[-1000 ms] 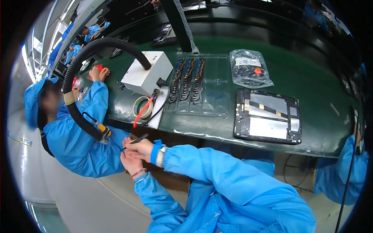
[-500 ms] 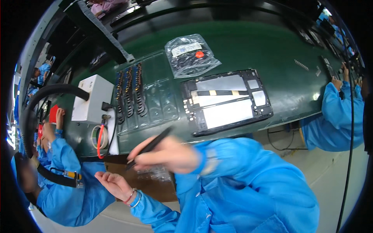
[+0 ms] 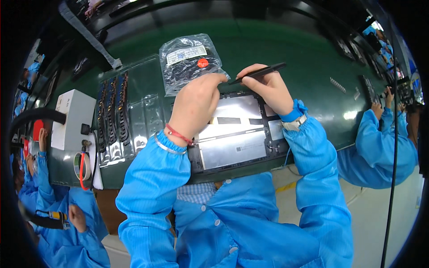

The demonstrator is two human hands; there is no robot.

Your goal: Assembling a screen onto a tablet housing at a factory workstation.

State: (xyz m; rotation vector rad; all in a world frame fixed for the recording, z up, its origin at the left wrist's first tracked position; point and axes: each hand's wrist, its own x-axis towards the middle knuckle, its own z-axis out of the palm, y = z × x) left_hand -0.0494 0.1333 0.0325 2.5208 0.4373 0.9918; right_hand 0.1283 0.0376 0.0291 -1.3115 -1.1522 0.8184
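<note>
In front of me lies a tablet-like device body with a black frame and silver inner plates. My left hand is over its far left part, fingers closed together at its far edge; anything in them is hidden or too small to make out. My right hand is closed around slim black tweezers, whose tip points left toward my left fingertips. A clear plastic bag with a white label and an orange round sticker lies just beyond my left hand.
Left of the device, a clear plastic tray carries several dark strip-shaped parts. Farther left stand a white box with a black hose and a tape roll. Co-workers in blue sit on both sides. A small coiled strip lies right.
Both hands have moved from the near table edge up to the device's far edge and come together, the tweezers still in my right hand. My view has shifted right.
</note>
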